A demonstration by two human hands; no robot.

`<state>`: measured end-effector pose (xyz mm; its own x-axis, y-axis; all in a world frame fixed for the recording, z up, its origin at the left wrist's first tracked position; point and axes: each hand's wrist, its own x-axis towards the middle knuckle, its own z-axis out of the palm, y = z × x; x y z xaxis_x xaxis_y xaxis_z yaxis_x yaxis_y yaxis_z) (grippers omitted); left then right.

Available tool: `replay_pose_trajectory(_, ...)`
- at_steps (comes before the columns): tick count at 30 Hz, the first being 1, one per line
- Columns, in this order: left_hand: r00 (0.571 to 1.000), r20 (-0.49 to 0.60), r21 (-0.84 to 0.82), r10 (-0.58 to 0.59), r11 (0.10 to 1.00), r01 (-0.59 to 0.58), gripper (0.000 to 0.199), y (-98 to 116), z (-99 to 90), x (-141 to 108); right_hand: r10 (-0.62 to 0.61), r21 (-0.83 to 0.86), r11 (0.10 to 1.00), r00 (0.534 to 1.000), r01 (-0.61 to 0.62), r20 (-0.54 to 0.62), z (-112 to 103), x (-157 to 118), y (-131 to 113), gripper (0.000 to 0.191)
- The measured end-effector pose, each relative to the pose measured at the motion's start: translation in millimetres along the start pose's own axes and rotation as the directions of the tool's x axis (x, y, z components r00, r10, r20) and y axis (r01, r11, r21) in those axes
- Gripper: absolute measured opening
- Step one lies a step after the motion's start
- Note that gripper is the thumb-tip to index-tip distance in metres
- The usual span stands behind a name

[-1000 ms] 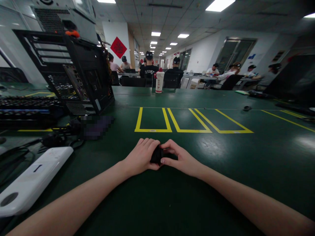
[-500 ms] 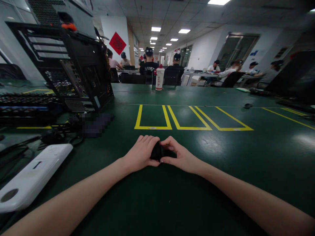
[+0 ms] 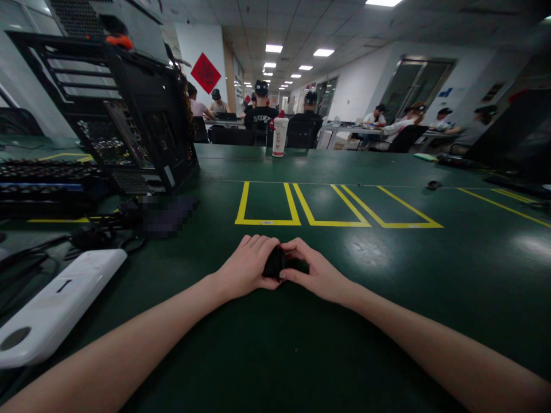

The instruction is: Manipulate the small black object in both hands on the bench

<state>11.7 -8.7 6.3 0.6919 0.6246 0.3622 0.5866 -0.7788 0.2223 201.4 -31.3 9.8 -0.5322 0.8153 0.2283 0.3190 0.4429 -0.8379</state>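
A small black block-like object (image 3: 274, 264) sits low over the green table, between my two hands. Its kind is not clear, since fingers cover much of it. My left hand (image 3: 249, 261) wraps it from the left, thumb on the near side and fingers over the far side. From the right, my right hand (image 3: 316, 271) pinches its edge with thumb and fingertips, leaving a gap under the curved palm.
Yellow tape outlines (image 3: 267, 222) mark the green table (image 3: 279, 355) beyond my hands. A white device (image 3: 64, 304), cables and an open black computer case (image 3: 142, 120) stand left. A white cup (image 3: 279, 136) is at the far edge; people sit behind.
My right thumb has shifted slightly up and left against the black object, which shows a slightly different side. My left hand stays nearly still. The view has tilted a little.
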Motion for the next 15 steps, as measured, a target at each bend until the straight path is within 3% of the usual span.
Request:
replay_pose_trajectory(4,1.0,0.002,0.013,-0.006,1.0,0.006,0.063,-0.8,1.2,0.0,-0.031,0.028,0.999,1.0,0.031,0.001,-0.3,-1.7,1.9,0.038)
replay_pose_trajectory(9,1.0,-0.003,0.017,-0.001,1.0,0.001,0.059,0.3,0.8,1.0,0.012,0.139,0.99,1.0,-0.008,-0.028,3.3,-0.1,2.5,0.021)
replay_pose_trajectory(15,1.0,-0.006,0.029,0.0,1.0,0.0,0.059,1.2,0.5,0.9,0.043,0.006,0.999,0.998,-0.043,-0.036,4.7,-0.3,-1.8,0.031)
